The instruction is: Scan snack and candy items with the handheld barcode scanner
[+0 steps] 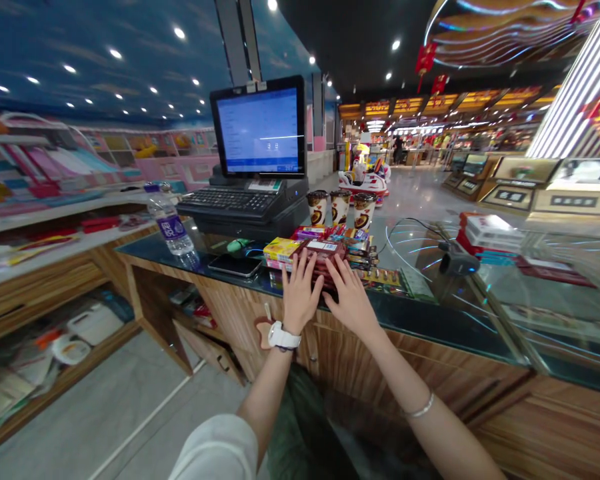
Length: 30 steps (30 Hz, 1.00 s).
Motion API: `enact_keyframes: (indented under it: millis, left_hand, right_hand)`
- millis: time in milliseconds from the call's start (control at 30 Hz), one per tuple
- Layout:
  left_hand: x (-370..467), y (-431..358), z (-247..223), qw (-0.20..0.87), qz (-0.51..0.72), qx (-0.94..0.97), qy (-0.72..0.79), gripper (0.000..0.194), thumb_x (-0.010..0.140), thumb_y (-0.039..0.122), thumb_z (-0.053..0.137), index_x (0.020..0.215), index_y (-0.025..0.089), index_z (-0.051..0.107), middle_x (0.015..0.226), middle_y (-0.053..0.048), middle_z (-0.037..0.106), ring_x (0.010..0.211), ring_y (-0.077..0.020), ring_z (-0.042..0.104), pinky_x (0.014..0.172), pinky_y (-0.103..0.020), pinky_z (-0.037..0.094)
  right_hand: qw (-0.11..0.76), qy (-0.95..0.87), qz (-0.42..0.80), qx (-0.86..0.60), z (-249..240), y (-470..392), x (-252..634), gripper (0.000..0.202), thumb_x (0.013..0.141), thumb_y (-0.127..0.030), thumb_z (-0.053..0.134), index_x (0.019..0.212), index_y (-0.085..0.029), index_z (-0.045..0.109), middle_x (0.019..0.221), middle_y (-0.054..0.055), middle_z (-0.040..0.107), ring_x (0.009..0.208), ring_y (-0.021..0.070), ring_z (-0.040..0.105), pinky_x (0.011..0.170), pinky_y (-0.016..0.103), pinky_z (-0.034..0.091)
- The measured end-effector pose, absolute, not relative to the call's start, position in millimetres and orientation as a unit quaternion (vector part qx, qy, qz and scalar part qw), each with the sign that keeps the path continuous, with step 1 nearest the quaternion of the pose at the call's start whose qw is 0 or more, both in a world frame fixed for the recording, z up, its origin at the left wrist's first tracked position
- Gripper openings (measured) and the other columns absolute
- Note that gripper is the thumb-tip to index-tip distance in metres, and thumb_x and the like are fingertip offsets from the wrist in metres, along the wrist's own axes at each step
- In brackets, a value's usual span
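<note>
My left hand [300,293] and my right hand [349,297] lie side by side, fingers spread flat, on a stack of dark red snack packets [325,257] at the front edge of a glass counter [410,313]. A white watch sits on my left wrist and a thin bracelet on my right. A yellow box [281,250] lies just left of the stack. More coloured packets [353,241] lie behind it. Three brown paper cups [341,207] stand further back. Neither hand is curled around anything.
A till screen [260,127] and keyboard [227,200] stand at the back left. A water bottle [170,227], a phone [235,265] and a barcode scanner [457,261] rest on the counter. Shelves of goods [40,220] run along the left.
</note>
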<state>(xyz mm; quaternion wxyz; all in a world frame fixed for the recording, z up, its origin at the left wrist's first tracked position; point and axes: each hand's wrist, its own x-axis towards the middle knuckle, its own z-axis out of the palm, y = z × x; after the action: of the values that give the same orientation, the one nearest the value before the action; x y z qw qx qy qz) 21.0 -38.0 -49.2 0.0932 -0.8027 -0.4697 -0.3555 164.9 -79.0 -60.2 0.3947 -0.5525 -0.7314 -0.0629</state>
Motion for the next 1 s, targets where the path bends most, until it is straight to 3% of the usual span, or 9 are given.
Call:
enact_keyframes:
  millis: [467,1000]
  left_hand:
    - [32,-50,-35,0.059,-0.358,-0.8,-0.478,0.056,0.103,0.038,0.033,0.157,0.022,0.028,0.167,-0.007,0.021,0.156,-0.028,0.011,0.124,-0.059,0.012]
    - [163,-82,-1,0.109,-0.314,-0.895,-0.299,0.053,0.103,0.04,0.035,0.153,0.023,0.036,0.164,-0.004,0.029,0.155,-0.0256,0.016,0.126,-0.058,0.014]
  right_hand:
    - [0.405,-0.731,-0.025,-0.549,-52,-82,179,0.079,0.089,-0.024,0.052,0.161,-0.025,0.017,0.167,0.007,0.019,0.154,0.0278,0.017,0.122,0.054,0.026]
    - [0.335,-0.665,-0.198,-0.637,-30,-123,330,0.069,0.096,-0.031,0.043,0.16,-0.021,0.019,0.164,0.011,0.029,0.151,0.0291,0.029,0.119,0.056,0.029]
